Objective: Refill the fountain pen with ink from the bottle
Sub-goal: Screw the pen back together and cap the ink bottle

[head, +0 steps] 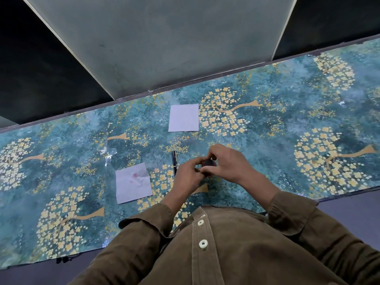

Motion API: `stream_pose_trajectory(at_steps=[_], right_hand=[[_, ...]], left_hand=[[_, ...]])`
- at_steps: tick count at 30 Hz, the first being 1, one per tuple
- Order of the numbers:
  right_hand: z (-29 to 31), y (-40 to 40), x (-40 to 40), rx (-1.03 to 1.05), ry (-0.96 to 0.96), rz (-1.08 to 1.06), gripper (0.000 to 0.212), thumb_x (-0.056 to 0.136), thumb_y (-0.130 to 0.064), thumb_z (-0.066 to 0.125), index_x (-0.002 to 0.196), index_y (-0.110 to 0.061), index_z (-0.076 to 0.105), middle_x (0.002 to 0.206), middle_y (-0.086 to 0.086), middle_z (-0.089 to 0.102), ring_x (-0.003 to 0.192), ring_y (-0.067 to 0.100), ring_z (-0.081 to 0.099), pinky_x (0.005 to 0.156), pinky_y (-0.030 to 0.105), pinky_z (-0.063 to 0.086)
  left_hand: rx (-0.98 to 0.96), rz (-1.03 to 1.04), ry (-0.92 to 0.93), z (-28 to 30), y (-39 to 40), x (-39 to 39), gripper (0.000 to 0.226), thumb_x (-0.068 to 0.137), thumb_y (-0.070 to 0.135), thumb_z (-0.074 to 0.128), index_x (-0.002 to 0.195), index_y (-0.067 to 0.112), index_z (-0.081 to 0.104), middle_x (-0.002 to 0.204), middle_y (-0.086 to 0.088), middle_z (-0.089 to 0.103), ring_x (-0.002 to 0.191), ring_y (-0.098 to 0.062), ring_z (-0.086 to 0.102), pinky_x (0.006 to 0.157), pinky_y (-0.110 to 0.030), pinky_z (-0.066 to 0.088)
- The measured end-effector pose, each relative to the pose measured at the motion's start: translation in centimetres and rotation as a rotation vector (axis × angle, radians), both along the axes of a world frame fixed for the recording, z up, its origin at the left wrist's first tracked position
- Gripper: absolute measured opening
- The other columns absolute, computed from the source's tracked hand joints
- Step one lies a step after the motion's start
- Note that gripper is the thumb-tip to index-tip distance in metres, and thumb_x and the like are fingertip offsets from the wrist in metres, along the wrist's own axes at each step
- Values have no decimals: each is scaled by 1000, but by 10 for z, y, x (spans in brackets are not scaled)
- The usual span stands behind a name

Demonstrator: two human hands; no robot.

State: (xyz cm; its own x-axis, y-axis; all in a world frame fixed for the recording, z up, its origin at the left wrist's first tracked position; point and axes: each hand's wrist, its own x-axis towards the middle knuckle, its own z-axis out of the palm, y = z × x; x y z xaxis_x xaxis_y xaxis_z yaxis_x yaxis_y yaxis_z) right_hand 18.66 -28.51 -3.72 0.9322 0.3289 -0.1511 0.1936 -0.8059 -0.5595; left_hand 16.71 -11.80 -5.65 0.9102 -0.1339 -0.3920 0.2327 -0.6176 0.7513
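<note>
The ink bottle [209, 163] is held low over the middle of the surface [287, 140], just in front of the person's chest, and only its dark round cap is seen between the fingers. The right hand [228, 163] is curled over the cap from the far side, fingertips closed on its rim. The left hand [188, 175] is closed in against the bottle's near side, fingers pinched at its body. The fountain pen [174, 161] is laid flat on the flowered cloth just left of the hands, untouched, pointing away from the person. A tissue [133, 183] with pink stains is spread further left, and a clean white sheet of paper [183, 117] is set beyond the pen, well apart.
</note>
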Motion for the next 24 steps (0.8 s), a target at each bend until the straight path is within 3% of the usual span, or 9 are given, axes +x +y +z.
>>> stream_pose_trajectory(at_steps=[3,6,10,14,17,20,24], right_hand=[[2,-6,-1,43,51,68,42,84,-44,72,119,-26,60,111,-7,56,84,17,57,72,33,49],[5,-7,0,53,84,109,31,90,-30,68,120,-26,65,109,-3,57,83,17,55,74,37,50],[7,-3,3,-25,46,77,25,87,-40,68,105,-23,63,102,-2,59,83,19,57,71,35,47],[5,-1,6,-83,43,17,39,78,-55,70,89,-21,53,84,-4,60,76,22,57,65,37,46],[7,-3,4,-39,61,48,42,78,-57,71,102,-26,56,95,-8,57,79,17,55,69,35,48],[6,-7,5,-2,121,123,40,86,-43,70,121,-28,59,107,-6,52,82,14,52,74,32,46],[2,-5,6,-49,86,116,29,88,-43,67,108,-22,62,101,-4,53,83,20,56,72,36,47]], left_hand=[[23,0,-15,-2,-1,1,45,82,27,77,125,33,67,118,8,72,76,-7,72,66,-21,50],[13,12,-18,-3,-1,-1,42,82,31,78,123,30,68,115,7,73,77,-11,72,69,-26,53],[5,10,-12,-3,-1,-1,43,82,30,76,124,36,67,118,10,71,76,-7,72,69,-24,54],[16,0,9,-1,0,1,48,78,19,76,122,36,68,115,10,73,70,-1,70,59,-11,46],[26,-6,2,-2,-1,1,49,78,21,78,124,34,67,118,8,72,78,-7,72,66,-19,51],[22,10,-9,-4,-1,1,44,80,31,78,123,33,68,115,10,72,78,-9,72,72,-27,55],[5,13,-8,-4,0,1,41,82,30,76,123,34,68,108,14,69,80,-10,73,75,-30,57]])
